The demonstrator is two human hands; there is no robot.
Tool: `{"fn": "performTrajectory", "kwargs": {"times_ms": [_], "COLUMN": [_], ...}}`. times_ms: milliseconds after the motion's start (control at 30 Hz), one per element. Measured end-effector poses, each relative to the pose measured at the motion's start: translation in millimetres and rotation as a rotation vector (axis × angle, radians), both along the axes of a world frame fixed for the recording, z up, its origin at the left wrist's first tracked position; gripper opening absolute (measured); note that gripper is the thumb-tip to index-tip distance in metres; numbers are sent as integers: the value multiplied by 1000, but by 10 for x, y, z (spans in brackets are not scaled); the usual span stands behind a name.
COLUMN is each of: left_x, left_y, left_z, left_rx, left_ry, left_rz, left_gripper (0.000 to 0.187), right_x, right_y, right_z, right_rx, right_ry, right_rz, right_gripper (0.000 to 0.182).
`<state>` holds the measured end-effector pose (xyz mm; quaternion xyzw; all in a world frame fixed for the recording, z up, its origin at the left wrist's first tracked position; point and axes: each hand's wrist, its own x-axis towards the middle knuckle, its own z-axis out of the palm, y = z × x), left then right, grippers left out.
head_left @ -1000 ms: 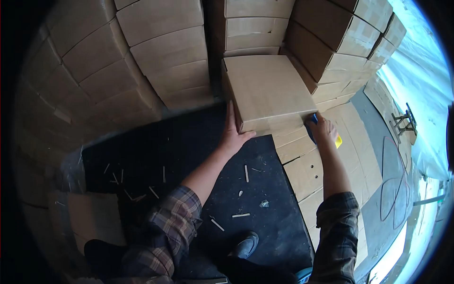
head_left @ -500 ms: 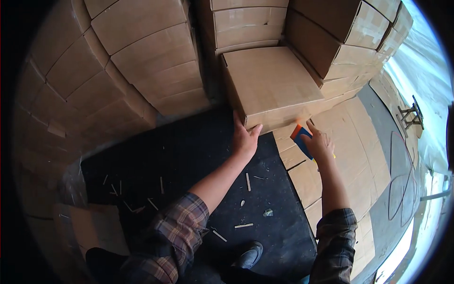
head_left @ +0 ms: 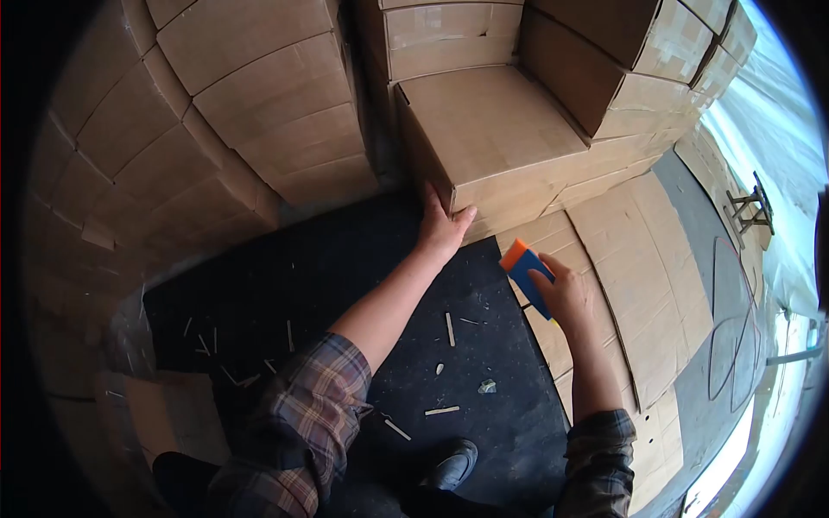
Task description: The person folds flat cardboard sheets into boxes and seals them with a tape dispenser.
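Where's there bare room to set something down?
The flattened cardboard, right of the right hand, looks bare, as does the top of the box that the left hand touches. The black mat is littered with thin strips near the shoe.

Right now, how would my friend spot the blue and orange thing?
Find the big black mat, then the flat cardboard beside it. Over that cardboard, the right hand holds a blue tool. Its bright orange end sets it apart from the brown boxes.
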<state>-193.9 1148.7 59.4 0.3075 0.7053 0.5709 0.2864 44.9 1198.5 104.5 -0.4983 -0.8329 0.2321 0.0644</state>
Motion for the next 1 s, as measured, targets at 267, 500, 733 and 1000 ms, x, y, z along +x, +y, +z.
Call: {"fn": "performTrajectory", "kwargs": {"times_ms": [267,500,733,1000], "left_x": [-206,-325,448,1257], "left_y": [108,296,-1452,-2895], "left_z": [1070,873,565,888], "left_rx": [-361,-236,167,39], "left_ry": [1071,998,88,-482], "left_rz": [-449,-366,-412,-601], "left_gripper": [95,94,45,60], "right_x": [384,874,957,602], "right_y": [-752,-1088,-1420,-2355], "right_z": [-94,-382,-430,-690], "right_rx": [-286,-774,-1014,-1845], "right_ry": [166,978,1305,1655], "right_rz": [-159,-184,-138,-424], "right_gripper": [47,66,62,38]}}
